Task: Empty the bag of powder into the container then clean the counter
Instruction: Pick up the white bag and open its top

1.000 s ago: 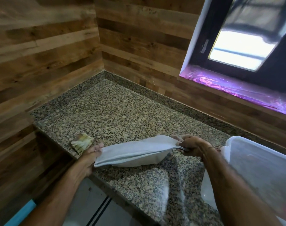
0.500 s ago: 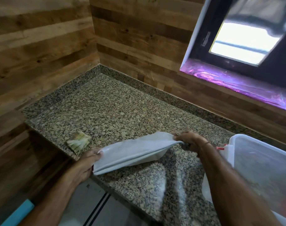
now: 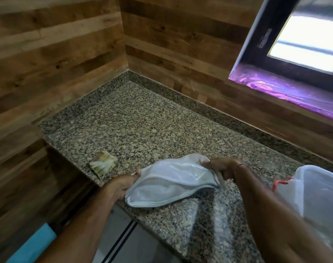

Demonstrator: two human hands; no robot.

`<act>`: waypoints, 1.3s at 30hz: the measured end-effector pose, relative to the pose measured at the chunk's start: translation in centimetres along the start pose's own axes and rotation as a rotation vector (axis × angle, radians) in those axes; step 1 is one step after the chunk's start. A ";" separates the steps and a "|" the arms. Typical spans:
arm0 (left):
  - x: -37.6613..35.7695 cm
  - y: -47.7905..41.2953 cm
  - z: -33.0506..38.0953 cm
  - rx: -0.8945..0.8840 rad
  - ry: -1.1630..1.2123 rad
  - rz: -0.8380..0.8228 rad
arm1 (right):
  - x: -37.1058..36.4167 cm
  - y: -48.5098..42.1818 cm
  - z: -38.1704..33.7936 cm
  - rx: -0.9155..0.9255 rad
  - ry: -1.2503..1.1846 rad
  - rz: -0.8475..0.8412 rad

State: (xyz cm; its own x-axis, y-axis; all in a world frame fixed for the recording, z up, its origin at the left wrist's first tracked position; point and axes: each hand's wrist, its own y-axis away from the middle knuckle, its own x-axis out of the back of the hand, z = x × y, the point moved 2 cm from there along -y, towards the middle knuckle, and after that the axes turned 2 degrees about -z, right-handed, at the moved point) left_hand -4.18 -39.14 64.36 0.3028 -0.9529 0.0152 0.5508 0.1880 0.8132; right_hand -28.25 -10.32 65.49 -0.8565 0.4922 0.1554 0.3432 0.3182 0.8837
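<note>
At counter edge: bag held between both hands

Change: bag (image 3: 173, 179), pulled flat half a second ago, now sags with its mouth gaping.
Left hand (image 3: 122, 185): fingers curled, gripping bag's left end.
Right hand (image 3: 218, 168): pinching bag's right end, wrist bent.
Location: bag at front edge of counter (image 3: 142, 130).
Adjacent: pad (image 3: 103, 165) to the left, lying on counter; container (image 3: 317, 194) to the right, apart from bag.

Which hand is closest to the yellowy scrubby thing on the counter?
The left hand, gripping the white bag at the end beside the scrubber. The right hand holds the far end, near the clear container.
</note>
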 end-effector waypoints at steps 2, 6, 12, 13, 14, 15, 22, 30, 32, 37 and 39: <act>0.7 -0.9 -0.6 0.029 0.010 0.086 | -0.6 -0.3 0.6 0.051 -0.112 0.060; 1.3 -2.1 -1.7 0.066 0.074 0.116 | -0.3 -1.9 2.8 0.068 -0.377 0.134; 0.7 -2.2 -2.5 0.061 0.178 0.203 | -2.6 -1.7 2.5 0.078 -0.550 0.190; 0.6 -2.2 -2.6 0.053 0.188 0.205 | -2.7 -1.2 2.6 0.092 -0.553 0.210; 0.8 -2.3 -2.8 0.046 0.205 0.209 | -2.7 -1.2 2.6 0.108 -0.564 0.207; 0.8 -2.4 -2.7 0.032 0.209 0.215 | -2.8 -0.8 2.5 0.113 -0.554 0.215; -1.2 2.4 4.0 -0.225 0.237 0.268 | -0.9 5.5 0.5 0.280 -0.575 0.348; -8.6 8.8 15.0 -0.539 0.273 0.117 | 6.3 22.8 -0.2 0.701 -0.660 0.487; -13.5 12.1 16.8 -0.621 0.277 0.082 | 8.8 26.7 2.2 0.750 -0.681 0.525; -25.5 16.8 18.3 -0.845 0.338 -0.040 | 15.0 32.5 9.7 0.802 -0.753 0.675; -30.2 17.7 17.6 -0.901 0.332 -0.082 | 17.4 33.7 14.0 0.808 -0.768 0.729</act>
State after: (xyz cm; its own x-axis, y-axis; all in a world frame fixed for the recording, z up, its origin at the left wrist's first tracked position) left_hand -17.25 -11.20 88.57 0.3657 -0.8812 -0.2996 0.9284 0.3681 0.0507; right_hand -26.22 20.31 91.79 -0.0388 0.9983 -0.0445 0.9868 0.0453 0.1557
